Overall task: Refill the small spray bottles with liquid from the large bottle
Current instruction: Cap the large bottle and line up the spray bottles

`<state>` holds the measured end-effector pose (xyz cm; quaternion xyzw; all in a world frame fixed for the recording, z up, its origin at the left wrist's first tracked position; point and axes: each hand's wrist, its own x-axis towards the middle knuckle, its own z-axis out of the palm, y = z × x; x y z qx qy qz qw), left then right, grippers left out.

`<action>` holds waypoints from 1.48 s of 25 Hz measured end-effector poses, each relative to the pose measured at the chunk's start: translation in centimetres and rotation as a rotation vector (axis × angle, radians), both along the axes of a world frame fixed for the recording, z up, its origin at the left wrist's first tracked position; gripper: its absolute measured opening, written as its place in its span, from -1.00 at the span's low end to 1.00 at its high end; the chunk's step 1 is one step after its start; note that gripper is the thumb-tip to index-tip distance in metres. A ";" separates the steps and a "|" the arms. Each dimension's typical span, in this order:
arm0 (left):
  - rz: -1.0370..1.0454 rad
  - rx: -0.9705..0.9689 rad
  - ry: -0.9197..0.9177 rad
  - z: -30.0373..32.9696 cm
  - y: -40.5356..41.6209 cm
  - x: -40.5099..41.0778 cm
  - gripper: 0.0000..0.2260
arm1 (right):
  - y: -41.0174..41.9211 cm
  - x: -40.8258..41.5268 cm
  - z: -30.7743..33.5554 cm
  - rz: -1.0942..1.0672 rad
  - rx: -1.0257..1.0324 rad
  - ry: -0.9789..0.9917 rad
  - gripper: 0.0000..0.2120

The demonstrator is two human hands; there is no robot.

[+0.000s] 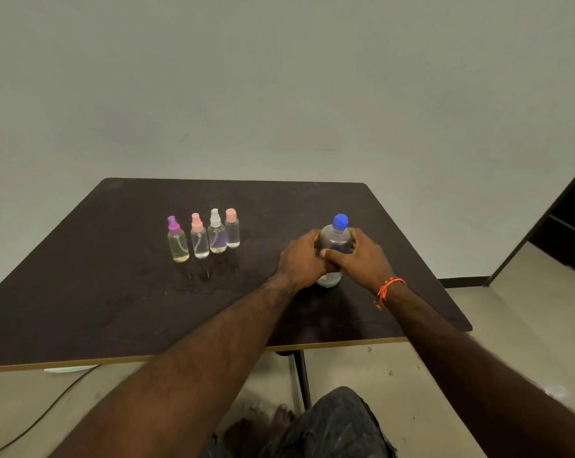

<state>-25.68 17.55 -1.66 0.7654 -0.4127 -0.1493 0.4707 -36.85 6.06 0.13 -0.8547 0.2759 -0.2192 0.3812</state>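
Observation:
The large clear bottle with a blue cap stands upright on the dark table, right of centre. My left hand grips its left side and my right hand wraps its right side, fingers overlapping in front. Several small spray bottles stand in a row at the left: one with a purple top, one with a pink top, one with a white top and one with a pink cap. All hold some liquid.
The table's front edge runs just before my knee. A cable lies on the floor at the left. A dark doorway opens at the right. A wet patch shows in front of the small bottles.

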 end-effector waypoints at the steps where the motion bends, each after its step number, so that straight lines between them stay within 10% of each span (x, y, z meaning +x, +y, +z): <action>1: -0.017 0.003 0.003 0.0 0.0 0.1 -0.39 | 0.2 -0.1 0.0 0.008 0.025 0.007 -0.32; 4: -0.042 0.028 -0.094 0.6 1.3 1.5 -0.25 | 2.4 -0.1 1.0 -0.102 -0.130 -0.132 0.02; 8: 0.047 0.025 -0.190 3.2 6.7 5.5 0.06 | 6.7 2.1 4.0 0.063 -0.643 -0.627 -0.20; 11: 0.156 -0.009 -0.388 5.2 11.7 8.1 -0.13 | 10.9 6.3 5.2 0.220 -0.607 -0.695 -0.36; 15: 0.488 -0.147 -0.652 5.2 17.3 11.5 -0.53 | 13.7 11.5 3.9 0.275 -0.399 -0.427 -0.40; 23: 0.675 0.147 -0.068 -1.0 20.2 15.6 0.05 | 9.7 17.9 -2.0 0.147 0.018 0.134 0.07; 29: 0.557 0.157 0.065 -3.5 18.7 17.4 -0.39 | 8.4 20.4 -3.2 0.245 0.106 0.194 -0.23; 37: 0.535 0.127 0.064 -3.1 19.3 17.6 -0.31 | 9.6 21.0 -3.2 0.240 0.055 0.184 -0.58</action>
